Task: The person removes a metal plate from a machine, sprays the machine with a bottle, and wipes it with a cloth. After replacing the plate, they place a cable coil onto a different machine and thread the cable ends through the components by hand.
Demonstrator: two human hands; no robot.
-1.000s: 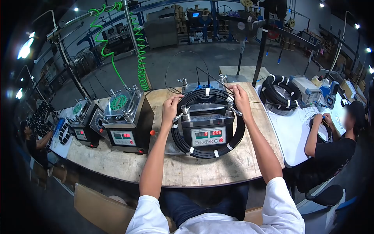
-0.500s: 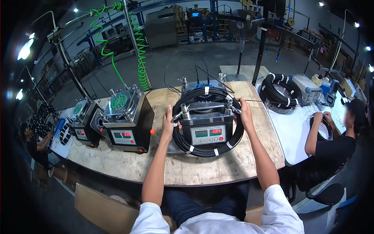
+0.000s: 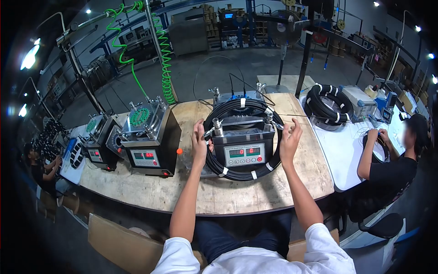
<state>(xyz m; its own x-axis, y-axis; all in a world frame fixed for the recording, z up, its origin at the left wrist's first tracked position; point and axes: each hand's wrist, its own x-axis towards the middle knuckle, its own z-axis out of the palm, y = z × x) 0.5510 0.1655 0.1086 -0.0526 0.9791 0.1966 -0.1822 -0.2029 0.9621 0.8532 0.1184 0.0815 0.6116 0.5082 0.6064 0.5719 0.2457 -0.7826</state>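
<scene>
A black machine with red digit displays point(image 3: 244, 147) stands on the wooden bench point(image 3: 255, 192) in front of me. A large black cable coil with white ties point(image 3: 237, 171) is draped around it, resting against its clamps. My left hand point(image 3: 199, 142) touches the coil's left side, fingers spread. My right hand point(image 3: 289, 140) hovers just off the coil's right side, fingers apart and holding nothing.
Two more black machines point(image 3: 150, 141) point(image 3: 98, 146) stand to the left under a green coiled hose point(image 3: 165, 59). Another cable coil point(image 3: 328, 105) lies on the white table at right, where a seated person point(image 3: 388, 169) handles a coil. A second person sits at far left.
Both hands slid down from the coil's top to its sides. The right hand has let go and opened; the left hand has loosened to a flat touch.
</scene>
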